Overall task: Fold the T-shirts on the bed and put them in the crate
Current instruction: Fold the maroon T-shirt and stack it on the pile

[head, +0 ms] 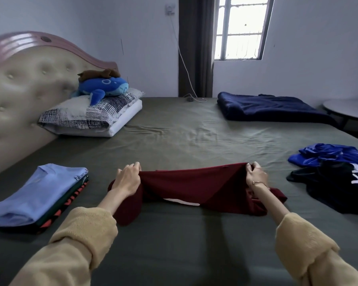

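Observation:
A dark red T-shirt [186, 185] lies partly lifted in the middle of the olive-green bed [174, 133]. My left hand [127, 180] pinches its far edge on the left and my right hand [256, 176] pinches the same edge on the right, holding it stretched above the sheet. A stack of folded T-shirts [37, 195], light blue on top, sits to the left. An unfolded bright blue T-shirt [327, 154] and a black T-shirt [337, 188] lie in a heap at the right. No crate is in view.
Pillows [87, 115] with a blue plush toy [102, 86] lean at the padded headboard [19, 87] far left. A folded navy blanket [271, 108] lies at the far right. A round table [347, 109] stands beyond the bed's right edge.

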Motion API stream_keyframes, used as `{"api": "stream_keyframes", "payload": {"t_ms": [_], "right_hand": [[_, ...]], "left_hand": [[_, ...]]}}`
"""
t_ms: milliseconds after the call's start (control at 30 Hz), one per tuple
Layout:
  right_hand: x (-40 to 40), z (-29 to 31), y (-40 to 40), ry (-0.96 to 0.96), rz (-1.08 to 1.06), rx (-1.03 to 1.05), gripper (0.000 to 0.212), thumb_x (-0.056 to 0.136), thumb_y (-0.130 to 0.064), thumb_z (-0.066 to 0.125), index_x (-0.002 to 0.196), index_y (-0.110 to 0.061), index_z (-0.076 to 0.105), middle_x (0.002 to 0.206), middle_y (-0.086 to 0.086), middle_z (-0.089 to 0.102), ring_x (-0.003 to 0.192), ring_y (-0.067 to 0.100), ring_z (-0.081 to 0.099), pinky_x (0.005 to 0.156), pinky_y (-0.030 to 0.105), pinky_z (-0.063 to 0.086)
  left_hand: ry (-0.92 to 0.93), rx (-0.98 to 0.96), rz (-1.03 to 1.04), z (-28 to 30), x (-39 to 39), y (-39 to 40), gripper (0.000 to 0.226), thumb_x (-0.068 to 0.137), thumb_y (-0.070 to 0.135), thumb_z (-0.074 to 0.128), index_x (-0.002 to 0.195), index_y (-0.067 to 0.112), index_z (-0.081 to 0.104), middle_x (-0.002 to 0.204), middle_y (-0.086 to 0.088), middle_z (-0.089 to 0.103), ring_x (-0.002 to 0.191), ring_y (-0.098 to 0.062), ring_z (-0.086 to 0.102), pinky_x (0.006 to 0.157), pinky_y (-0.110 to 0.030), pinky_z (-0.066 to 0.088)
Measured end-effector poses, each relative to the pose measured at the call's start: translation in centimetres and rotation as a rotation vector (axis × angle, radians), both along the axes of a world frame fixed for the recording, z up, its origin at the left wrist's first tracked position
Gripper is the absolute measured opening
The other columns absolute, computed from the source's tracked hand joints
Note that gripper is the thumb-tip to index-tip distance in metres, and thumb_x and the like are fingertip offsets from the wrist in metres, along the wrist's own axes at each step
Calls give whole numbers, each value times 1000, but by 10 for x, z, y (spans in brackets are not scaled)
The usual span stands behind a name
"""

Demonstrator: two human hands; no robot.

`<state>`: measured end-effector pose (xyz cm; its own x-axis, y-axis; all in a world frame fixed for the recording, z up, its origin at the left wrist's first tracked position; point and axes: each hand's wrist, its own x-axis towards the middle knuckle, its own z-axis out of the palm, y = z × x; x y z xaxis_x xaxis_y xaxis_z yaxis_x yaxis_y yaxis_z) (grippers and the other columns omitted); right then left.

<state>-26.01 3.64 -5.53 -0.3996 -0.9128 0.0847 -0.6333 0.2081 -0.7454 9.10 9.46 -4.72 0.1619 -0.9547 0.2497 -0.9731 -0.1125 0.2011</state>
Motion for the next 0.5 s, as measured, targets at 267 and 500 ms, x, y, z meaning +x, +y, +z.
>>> {"api": "stream_keyframes", "payload": {"t_ms": [267, 500], "right_hand": [[8, -5, 1, -101, -22, -107, 23, 89, -18, 62, 102, 1, 64, 112, 22, 64, 109, 35, 58, 87, 34, 42], [38, -1, -10, -130, 52, -213, 17, 79, -13, 73, 90, -1, 68, 103, 19, 69, 101, 30, 62, 81, 25, 38]], "left_hand": [[77, -195, 114, -2, 26, 7, 17, 90, 10, 56, 100, 12, 70, 92, -13, 71, 91, -32, 65, 72, -37, 48], [344, -288, 235, 9, 18, -8, 21, 86, 7, 56, 93, 17, 73, 91, -9, 72, 92, -30, 65, 72, -33, 49]]}}
